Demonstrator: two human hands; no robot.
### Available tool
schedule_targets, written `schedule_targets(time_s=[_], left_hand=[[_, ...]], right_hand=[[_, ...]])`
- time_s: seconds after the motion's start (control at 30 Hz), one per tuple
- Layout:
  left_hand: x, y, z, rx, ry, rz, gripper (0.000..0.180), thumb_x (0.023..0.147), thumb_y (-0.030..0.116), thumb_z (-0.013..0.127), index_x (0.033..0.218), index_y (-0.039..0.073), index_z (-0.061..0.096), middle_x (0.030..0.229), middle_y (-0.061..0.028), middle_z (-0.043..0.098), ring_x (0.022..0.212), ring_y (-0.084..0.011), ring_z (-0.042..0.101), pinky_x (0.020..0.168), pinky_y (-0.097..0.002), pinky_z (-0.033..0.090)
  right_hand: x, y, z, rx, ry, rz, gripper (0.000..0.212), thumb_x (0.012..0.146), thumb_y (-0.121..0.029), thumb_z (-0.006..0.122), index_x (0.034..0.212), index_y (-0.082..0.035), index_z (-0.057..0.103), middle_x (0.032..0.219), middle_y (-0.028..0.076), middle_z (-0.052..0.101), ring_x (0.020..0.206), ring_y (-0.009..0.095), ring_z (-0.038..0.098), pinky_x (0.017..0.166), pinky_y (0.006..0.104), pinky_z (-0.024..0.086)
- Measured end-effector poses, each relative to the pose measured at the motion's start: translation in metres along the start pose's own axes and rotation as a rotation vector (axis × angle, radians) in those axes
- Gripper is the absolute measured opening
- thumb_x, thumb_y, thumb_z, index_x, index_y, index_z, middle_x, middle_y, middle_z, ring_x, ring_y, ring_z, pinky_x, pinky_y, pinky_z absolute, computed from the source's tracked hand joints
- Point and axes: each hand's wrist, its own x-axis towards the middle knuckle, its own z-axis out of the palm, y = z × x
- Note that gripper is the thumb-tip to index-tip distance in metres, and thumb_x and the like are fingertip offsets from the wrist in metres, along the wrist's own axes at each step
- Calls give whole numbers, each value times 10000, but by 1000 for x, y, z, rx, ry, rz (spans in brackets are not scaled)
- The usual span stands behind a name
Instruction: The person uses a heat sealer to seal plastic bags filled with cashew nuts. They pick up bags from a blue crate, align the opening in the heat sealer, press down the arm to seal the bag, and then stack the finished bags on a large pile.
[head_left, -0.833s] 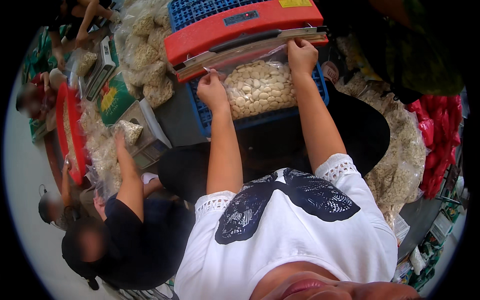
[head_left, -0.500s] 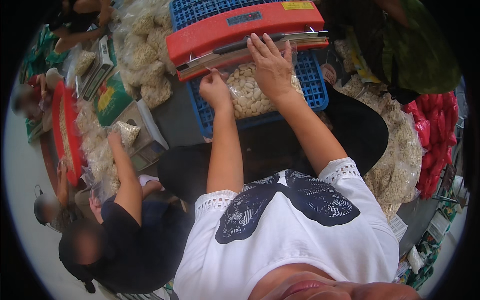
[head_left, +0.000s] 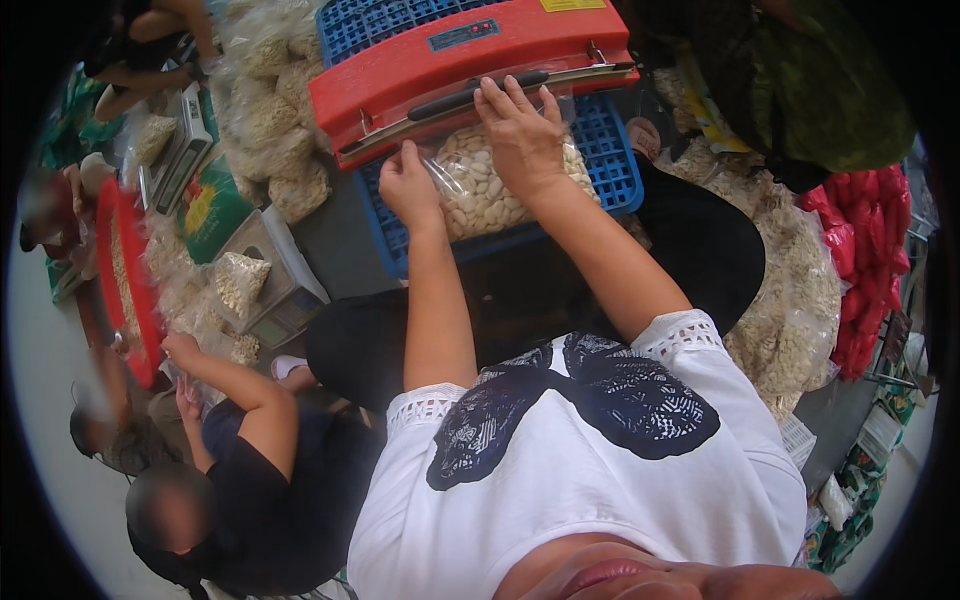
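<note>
A clear plastic bag of pale oval beans (head_left: 475, 190) lies on a blue plastic crate (head_left: 612, 150), its mouth end at the jaw of a red bag sealer (head_left: 400, 80). My left hand (head_left: 410, 187) is closed, thumb and fingers pinching the bag's left corner just below the sealing bar. My right hand (head_left: 524, 140) lies over the bag's upper right part, palm down and fingers stretched out. Its fingertips reach the sealer's black handle (head_left: 450, 102). Small red lights show on the sealer's panel. The bag's top edge inside the jaw is hidden.
Filled clear bags (head_left: 290, 130) are piled left of the sealer. A co-worker (head_left: 270, 500) sits at lower left by a scale (head_left: 285, 310) bearing a small bag (head_left: 240, 283). At right lie a large bag of pale pieces (head_left: 790, 290) and red packages (head_left: 870, 260).
The co-worker's hand has left the small bag on the scale and moved toward the red basin. My hands keep their places on the bag and handle; the whole view has shifted slightly.
</note>
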Motion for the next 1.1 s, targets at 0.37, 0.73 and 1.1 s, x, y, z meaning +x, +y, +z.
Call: schedule_targets(time_s=[0.37, 0.73, 1.1], left_hand=[[3, -27, -29, 42, -112, -41, 248, 841, 223, 651, 915, -13, 642, 803, -25, 646, 699, -87, 570, 617, -235, 441], [-22, 27, -36, 636, -687, -1, 566, 756, 481, 684, 1046, -1, 624, 983, -188, 661, 975, -363, 610, 850, -403, 456], [-50, 30, -34, 365, -615, 282, 495, 870, 404, 605, 1115, -22, 552, 1049, -254, 623, 990, -382, 598, 804, -401, 462]], right_hand=[[9, 18, -17, 209, 82, -48, 437, 816, -40, 517, 1245, -111, 559, 1342, 40, 506, 1250, 250, 460, 1027, 472, 331], [-51, 62, -4, 751, -356, 781, 485, 822, -437, 611, 1098, -39, 620, 951, 169, 660, 904, 331, 616, 816, 384, 460], [-58, 39, -54, 831, 235, 664, 209, 938, -246, 506, 912, -44, 554, 801, 127, 674, 788, 321, 642, 673, 392, 483]])
